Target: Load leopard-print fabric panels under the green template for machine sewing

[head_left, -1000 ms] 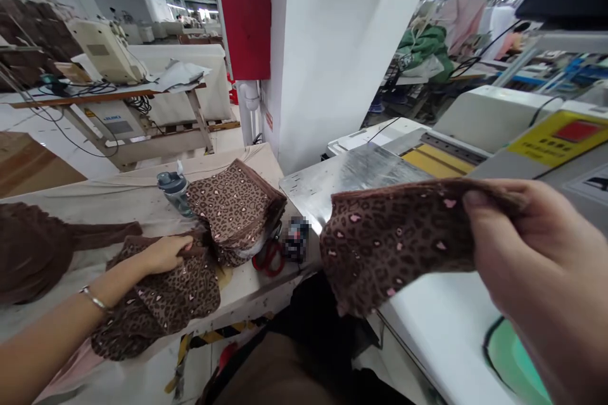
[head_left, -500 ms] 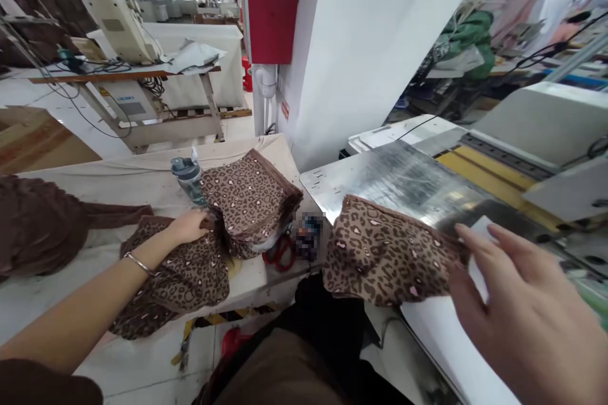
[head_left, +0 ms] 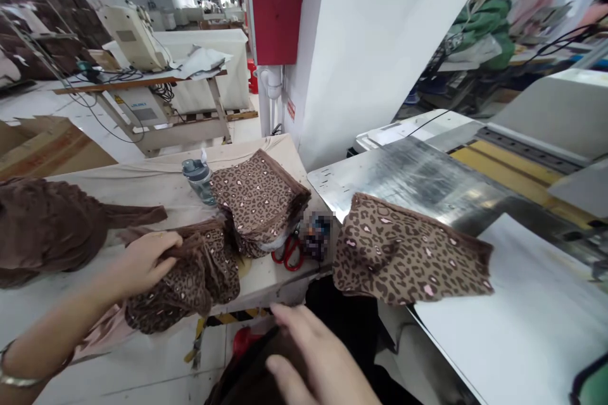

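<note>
My left hand [head_left: 147, 262] pinches the brown edge of a leopard-print cloth [head_left: 209, 266] in a rumpled heap at the front of the cream-covered table. Low in the middle, above my lap, my right hand [head_left: 318, 354] has its fingers apart and holds nothing. Behind the heap lies a neat stack of leopard-print pieces [head_left: 259, 193]. Another leopard-print piece [head_left: 408, 253] rests on the metal machine plate [head_left: 399, 164] and a white sheet [head_left: 513, 310], with no hand on it.
Red-handled scissors [head_left: 288, 254] and a pixelated object [head_left: 317, 235] lie between the stack and the machine plate. A bottle [head_left: 198, 180] stands behind the stack. Plain brown fabric [head_left: 47, 228] is bunched at the left. A white pillar [head_left: 351, 50] rises behind the table.
My right hand has left the piece on the machine plate and come to the middle. My left hand has moved left, lifting cloth from the heap's edge.
</note>
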`<state>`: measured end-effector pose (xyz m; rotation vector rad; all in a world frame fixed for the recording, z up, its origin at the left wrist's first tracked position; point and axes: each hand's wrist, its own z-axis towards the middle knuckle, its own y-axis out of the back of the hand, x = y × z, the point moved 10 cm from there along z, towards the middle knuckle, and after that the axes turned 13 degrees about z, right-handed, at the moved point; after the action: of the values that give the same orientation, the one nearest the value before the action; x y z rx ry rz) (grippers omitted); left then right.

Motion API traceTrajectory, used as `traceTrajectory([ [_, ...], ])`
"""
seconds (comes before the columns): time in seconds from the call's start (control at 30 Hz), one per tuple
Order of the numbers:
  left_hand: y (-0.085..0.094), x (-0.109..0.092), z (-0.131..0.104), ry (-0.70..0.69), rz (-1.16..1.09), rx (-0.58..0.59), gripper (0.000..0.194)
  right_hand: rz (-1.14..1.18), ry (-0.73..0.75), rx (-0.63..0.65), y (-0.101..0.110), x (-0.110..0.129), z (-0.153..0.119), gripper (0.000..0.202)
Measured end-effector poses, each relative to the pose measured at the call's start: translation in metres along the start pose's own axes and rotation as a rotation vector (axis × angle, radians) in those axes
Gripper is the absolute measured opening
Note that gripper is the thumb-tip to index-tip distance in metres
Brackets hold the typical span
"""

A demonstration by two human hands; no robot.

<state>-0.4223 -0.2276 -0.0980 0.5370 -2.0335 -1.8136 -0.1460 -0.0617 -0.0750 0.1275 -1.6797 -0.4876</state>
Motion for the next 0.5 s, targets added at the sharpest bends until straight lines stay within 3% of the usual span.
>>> traceTrajectory([
  [0.07, 0.017, -0.024, -0.02, -0.041, -0.015, 0.007, 0.015, 0.152, -0.096, 0.092, -0.039, -0.001, 0.025, 0.082],
  [0.17, 0.031, -0.073, -0.044, -0.13, -0.057, 0.037, 0.012, 0.228, -0.106, 0.093, -0.072, 0.002, 0.056, 0.111],
  [0.23, 0.033, -0.102, -0.055, -0.173, -0.118, 0.065, 0.012, 0.231, -0.039, 0.063, -0.08, 0.004, 0.068, 0.09],
  [0.3, 0.026, -0.117, -0.061, -0.138, -0.265, 0.095, 0.01, 0.216, 0.045, 0.06, -0.083, 0.007, 0.07, 0.042],
  [0.33, 0.019, -0.118, -0.061, -0.097, -0.356, 0.11, 0.011, 0.188, 0.083, 0.064, -0.082, 0.009, 0.068, 0.027],
  [0.43, -0.021, -0.112, -0.058, 0.025, -0.575, 0.148, 0.03, 0.023, 0.169, 0.064, -0.07, 0.015, 0.055, 0.022],
  [0.5, -0.053, -0.106, -0.054, 0.071, -0.634, 0.174, 0.022, -0.06, 0.215, 0.066, -0.058, 0.019, 0.048, 0.022],
])
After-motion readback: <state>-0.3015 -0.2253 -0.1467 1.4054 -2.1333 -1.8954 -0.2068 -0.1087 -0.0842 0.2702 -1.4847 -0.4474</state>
